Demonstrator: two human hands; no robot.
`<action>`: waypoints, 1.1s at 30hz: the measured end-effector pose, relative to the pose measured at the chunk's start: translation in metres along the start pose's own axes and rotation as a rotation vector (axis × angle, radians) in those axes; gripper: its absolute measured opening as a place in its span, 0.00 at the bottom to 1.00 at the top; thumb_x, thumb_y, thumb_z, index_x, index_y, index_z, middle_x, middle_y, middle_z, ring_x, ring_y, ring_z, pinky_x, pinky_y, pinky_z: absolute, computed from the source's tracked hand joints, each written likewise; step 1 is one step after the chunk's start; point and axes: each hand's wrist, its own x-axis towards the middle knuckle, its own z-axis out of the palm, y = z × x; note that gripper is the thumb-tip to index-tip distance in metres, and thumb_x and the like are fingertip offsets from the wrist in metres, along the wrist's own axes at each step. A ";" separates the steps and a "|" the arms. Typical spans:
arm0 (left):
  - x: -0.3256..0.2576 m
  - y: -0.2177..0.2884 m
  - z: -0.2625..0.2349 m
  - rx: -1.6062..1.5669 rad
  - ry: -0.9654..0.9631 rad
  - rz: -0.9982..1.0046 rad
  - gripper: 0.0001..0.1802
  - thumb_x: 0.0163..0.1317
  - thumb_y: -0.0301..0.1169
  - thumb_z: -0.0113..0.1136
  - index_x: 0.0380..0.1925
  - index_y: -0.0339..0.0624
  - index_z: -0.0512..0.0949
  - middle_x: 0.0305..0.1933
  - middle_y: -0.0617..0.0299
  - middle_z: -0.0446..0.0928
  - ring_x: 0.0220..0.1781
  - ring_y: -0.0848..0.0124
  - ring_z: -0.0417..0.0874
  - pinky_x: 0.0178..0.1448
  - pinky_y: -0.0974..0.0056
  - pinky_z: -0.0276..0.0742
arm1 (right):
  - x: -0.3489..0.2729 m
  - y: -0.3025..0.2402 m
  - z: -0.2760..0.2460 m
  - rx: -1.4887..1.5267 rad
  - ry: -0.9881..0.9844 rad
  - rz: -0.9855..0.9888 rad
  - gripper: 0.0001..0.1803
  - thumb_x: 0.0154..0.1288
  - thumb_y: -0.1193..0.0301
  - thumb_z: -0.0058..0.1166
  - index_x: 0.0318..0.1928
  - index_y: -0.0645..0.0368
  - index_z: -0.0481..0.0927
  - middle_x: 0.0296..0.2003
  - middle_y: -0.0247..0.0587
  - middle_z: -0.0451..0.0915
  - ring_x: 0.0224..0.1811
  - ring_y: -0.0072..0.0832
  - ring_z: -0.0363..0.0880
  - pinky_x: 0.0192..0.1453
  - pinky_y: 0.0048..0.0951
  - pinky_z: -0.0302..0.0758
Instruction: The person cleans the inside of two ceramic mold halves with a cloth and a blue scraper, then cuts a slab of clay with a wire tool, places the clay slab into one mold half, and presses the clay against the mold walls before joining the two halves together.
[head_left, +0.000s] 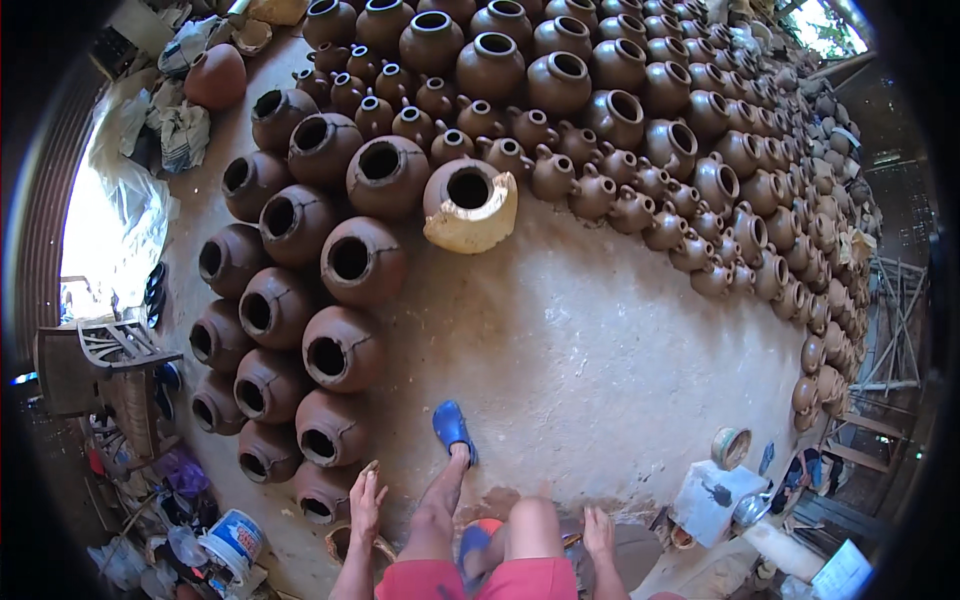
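My left hand [367,503] is raised beside my left knee with its fingers apart and nothing in it. Close to it lies the nearest of the large brown clay pots [322,492], its dark mouth facing up. A ring-like rim [345,540] shows partly behind my left wrist. On the other side, my right hand [599,530] is beside my right knee, fingers loosely extended, with no object visible in it. Just beyond that hand is a dark rounded form [632,552], partly hidden by my arm. Several large pots near my left have cracked or uneven rims.
Rows of small handled jugs [592,192] and larger jars [490,68] fill the far and right floor. One pot [463,188] has a pale broken shard [472,228] against it. A white bucket [232,540] stands at lower left, a grey board [716,497] at lower right.
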 end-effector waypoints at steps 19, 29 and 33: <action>0.374 0.208 0.296 -0.693 0.194 -0.044 0.46 0.74 0.70 0.36 0.83 0.58 0.50 0.88 0.57 0.46 0.88 0.52 0.42 0.85 0.38 0.38 | 0.610 -0.479 -0.041 0.405 -0.170 -0.412 0.36 0.82 0.44 0.38 0.62 0.64 0.82 0.55 0.48 0.86 0.60 0.35 0.83 0.59 0.37 0.81; 0.511 0.160 0.305 -0.924 0.287 0.129 0.32 0.80 0.56 0.40 0.65 0.40 0.75 0.65 0.55 0.79 0.63 0.60 0.80 0.70 0.53 0.75 | 0.774 -0.572 0.078 0.578 -0.398 -0.477 0.32 0.80 0.46 0.40 0.59 0.59 0.85 0.54 0.54 0.86 0.60 0.46 0.83 0.67 0.41 0.73; 0.516 0.153 0.304 -0.931 0.294 0.098 0.32 0.80 0.55 0.41 0.64 0.40 0.75 0.64 0.55 0.79 0.63 0.60 0.80 0.69 0.54 0.76 | 0.762 -0.595 0.077 0.620 -0.595 -0.513 0.31 0.78 0.48 0.41 0.57 0.61 0.86 0.52 0.54 0.87 0.58 0.44 0.84 0.66 0.39 0.73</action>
